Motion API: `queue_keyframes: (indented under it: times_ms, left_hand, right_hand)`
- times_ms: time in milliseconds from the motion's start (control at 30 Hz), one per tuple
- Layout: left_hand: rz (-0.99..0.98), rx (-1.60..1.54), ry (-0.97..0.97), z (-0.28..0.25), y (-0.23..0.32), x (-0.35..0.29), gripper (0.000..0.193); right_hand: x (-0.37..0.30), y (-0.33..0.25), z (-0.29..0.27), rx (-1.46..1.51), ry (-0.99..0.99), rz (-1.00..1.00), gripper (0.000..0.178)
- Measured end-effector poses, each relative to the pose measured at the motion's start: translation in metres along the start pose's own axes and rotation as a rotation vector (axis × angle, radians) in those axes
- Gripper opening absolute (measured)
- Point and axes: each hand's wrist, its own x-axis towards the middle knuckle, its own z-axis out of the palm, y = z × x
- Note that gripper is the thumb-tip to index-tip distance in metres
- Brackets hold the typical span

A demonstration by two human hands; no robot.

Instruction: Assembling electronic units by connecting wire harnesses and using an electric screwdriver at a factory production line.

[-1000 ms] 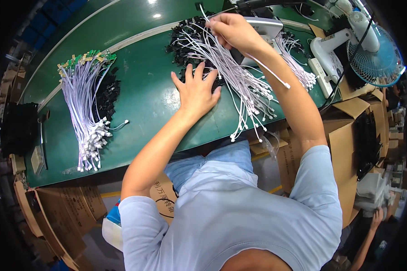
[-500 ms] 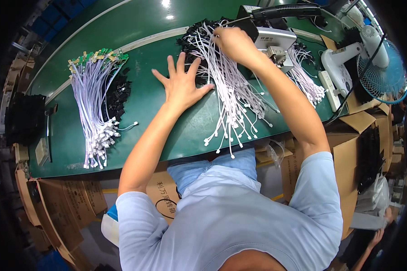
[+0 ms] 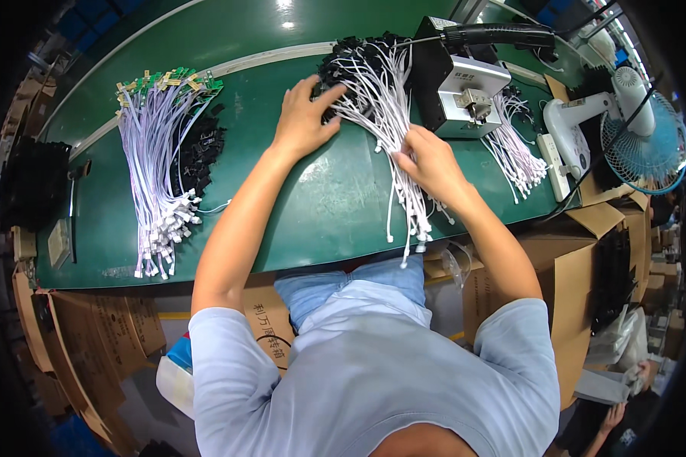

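A thick bundle of white cables (image 3: 377,91) with small white plugs hangs toward the table's front edge, its upper end amid small black parts (image 3: 362,53). My right hand (image 3: 432,162) is closed around the middle of this bundle, with its fingertips partly hidden by the cables. Beside the bundle's upper left, my left hand (image 3: 306,118) has its fingers apart, the tips at the edge of the black parts. Farther left lies another cable bundle (image 3: 149,152), with green and yellowish boards at its far end and white plugs at the near end.
A black and silver box-shaped device (image 3: 465,95) stands right of my hands, with a black-handled tool (image 3: 495,34) above it. Beyond are a smaller cable bundle (image 3: 511,152), a power strip (image 3: 554,164) and a fan (image 3: 640,126). Black pieces (image 3: 200,156) lie beside the left bundle.
My right hand has come down from the bundle's upper end to its middle, and the cables are drawn closer together. My left hand has risen off the tabletop toward the black parts.
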Motion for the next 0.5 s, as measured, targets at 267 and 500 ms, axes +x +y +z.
queue_keyframes:
  times_ms: [267, 500]
  left_hand:
    - [-0.189, -0.298, 0.017, -0.009, -0.034, 0.020, 0.063]
    - [-0.020, -0.031, -0.349, -0.045, 0.037, 0.009, 0.079]
  right_hand:
    - [-0.016, 0.001, -0.026, 0.178, -0.078, 0.159, 0.025]
    - [0.020, -0.028, -0.015, -0.154, 0.058, 0.571, 0.060]
